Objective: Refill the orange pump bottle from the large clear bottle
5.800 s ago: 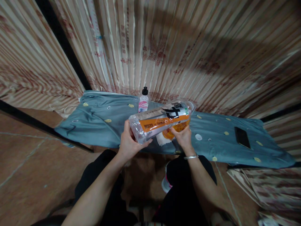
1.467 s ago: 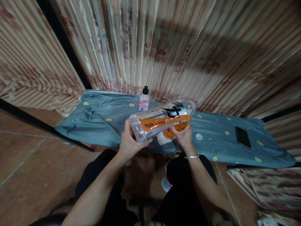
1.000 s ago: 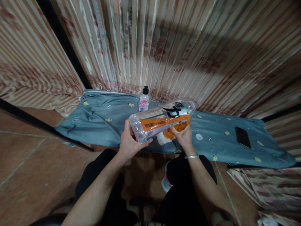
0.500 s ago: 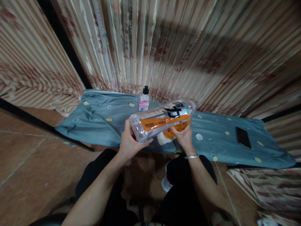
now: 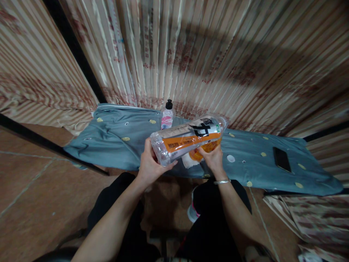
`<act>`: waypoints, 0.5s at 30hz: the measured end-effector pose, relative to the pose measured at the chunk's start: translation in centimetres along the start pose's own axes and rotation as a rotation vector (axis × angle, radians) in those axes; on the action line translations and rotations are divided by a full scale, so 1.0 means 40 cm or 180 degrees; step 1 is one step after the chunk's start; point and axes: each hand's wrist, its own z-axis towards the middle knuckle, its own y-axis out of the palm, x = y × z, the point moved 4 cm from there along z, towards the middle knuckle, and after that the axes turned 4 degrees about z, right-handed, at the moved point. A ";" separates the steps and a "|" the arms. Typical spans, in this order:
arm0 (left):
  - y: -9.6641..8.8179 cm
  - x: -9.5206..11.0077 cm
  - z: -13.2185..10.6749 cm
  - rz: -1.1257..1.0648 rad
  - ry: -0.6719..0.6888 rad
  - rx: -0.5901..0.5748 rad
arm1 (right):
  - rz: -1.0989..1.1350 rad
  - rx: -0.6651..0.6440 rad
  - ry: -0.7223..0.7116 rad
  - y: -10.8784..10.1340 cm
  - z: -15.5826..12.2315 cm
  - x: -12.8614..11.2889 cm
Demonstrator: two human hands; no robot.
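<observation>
A big clear bottle (image 5: 188, 140) with an orange label lies on its side in the air, above the near edge of a table cloth (image 5: 114, 142). It could slip and drop toward the floor, since only its ends are supported. The left hand (image 5: 151, 165) wraps closed round the base. The right hand (image 5: 214, 160) curls under the neck end, pressing what may be an orange rag (image 5: 200, 154) against it.
</observation>
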 end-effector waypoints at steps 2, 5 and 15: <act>0.001 -0.004 -0.001 0.0025 -0.0007 0.0002 | -0.0024 0.0004 0.0039 0.000 -0.001 0.000; 0.002 -0.011 -0.003 -0.0025 0.0001 0.0012 | -0.0027 -0.0046 0.0079 0.000 -0.003 -0.004; 0.000 -0.006 -0.002 -0.0077 -0.0117 -0.0032 | 0.0041 0.0011 0.0094 -0.006 -0.004 -0.018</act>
